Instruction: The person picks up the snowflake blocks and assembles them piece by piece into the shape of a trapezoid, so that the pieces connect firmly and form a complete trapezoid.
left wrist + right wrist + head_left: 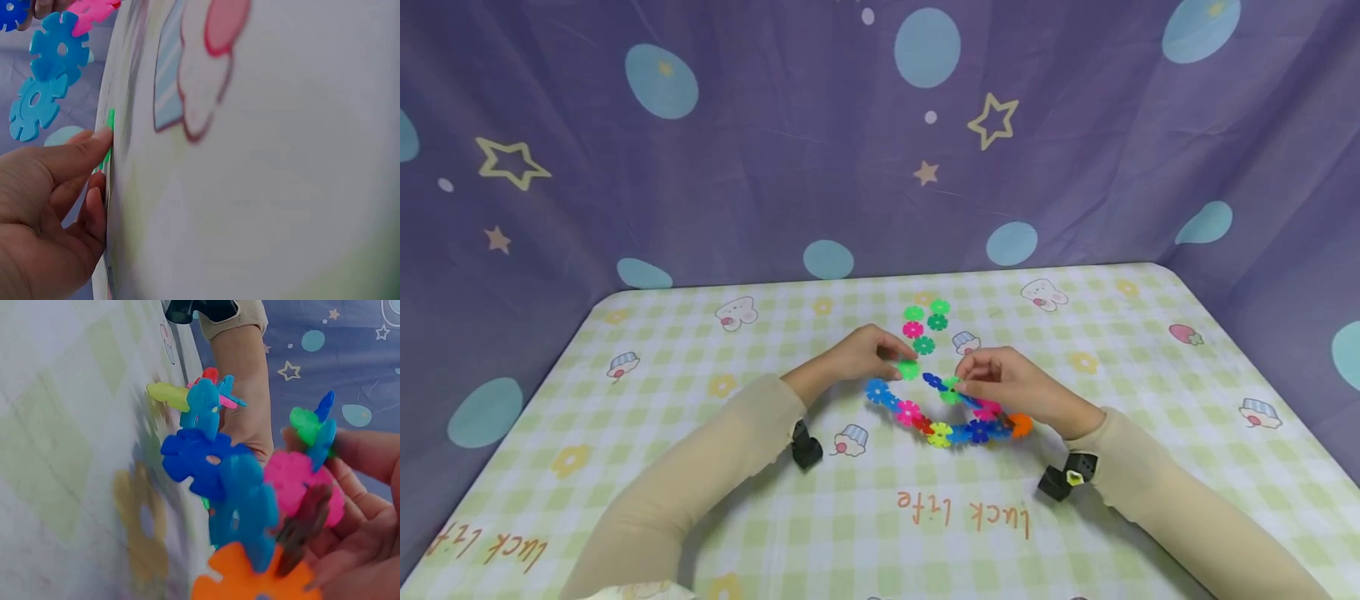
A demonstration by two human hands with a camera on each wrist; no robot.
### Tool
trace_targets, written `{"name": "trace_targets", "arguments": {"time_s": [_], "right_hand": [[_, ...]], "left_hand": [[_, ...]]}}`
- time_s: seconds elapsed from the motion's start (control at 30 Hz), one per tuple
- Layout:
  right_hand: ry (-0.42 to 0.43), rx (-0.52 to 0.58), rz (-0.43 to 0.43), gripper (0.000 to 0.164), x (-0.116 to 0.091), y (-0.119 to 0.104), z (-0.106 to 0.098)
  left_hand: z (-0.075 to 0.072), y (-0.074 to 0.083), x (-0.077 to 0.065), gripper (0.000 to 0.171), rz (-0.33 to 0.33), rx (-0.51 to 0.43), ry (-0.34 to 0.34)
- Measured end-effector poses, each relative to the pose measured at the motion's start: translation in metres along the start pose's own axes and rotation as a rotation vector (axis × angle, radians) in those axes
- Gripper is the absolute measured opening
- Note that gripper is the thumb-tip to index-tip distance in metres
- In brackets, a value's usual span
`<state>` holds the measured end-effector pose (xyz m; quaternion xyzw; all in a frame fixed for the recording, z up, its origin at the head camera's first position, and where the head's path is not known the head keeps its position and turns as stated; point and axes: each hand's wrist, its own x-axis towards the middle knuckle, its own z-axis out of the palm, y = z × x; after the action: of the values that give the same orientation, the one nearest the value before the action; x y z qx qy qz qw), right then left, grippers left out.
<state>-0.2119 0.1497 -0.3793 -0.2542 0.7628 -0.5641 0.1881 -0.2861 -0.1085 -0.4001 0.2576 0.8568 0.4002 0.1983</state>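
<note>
A chain of interlocking plastic snowflake discs in blue, pink, red, yellow and orange curves between the hands; a yellow disc (939, 434) is near its middle. My right hand (1017, 385) pinches the chain near one end, at a green disc (306, 427) joined to blue ones. The chain's other end, a blue disc (877, 391), hangs free near my left hand (867, 354). That hand pinches a loose light green disc (908, 369) at the tabletop. In the left wrist view the disc (111, 119) shows edge-on by the thumb.
Beyond the hands several loose discs lie on the checked tablecloth (662, 350): a pink one (913, 330), a dark green one (923, 345) and more greens. A purple curtain (775, 167) stands behind the table. Each wrist wears a small black camera (807, 448).
</note>
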Motion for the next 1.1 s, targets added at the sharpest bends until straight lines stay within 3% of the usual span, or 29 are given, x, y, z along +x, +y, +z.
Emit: {"name": "trace_targets", "arguments": {"time_s": [0.27, 0.47, 0.67, 0.87, 1.1], "right_hand": [[0.054, -0.069, 0.011, 0.013, 0.006, -0.003, 0.003], [0.070, -0.049, 0.018, 0.013, 0.009, 0.001, 0.008], [0.104, -0.071, 0.052, 0.014, 0.008, 0.002, 0.009], [0.137, -0.080, 0.063, 0.015, 0.005, -0.001, 0.012], [0.173, -0.087, 0.020, 0.016, 0.002, -0.007, 0.015]], "left_hand": [[0.000, 0.002, 0.001, 0.031, 0.005, 0.020, 0.019], [-0.002, 0.002, -0.004, 0.032, 0.031, 0.037, 0.019], [-0.003, 0.006, -0.010, 0.022, -0.034, 0.084, 0.076], [-0.006, 0.018, -0.020, 0.017, -0.044, -0.048, 0.098], [-0.012, 0.040, -0.043, 0.016, 0.062, -0.248, 0.160]]}}
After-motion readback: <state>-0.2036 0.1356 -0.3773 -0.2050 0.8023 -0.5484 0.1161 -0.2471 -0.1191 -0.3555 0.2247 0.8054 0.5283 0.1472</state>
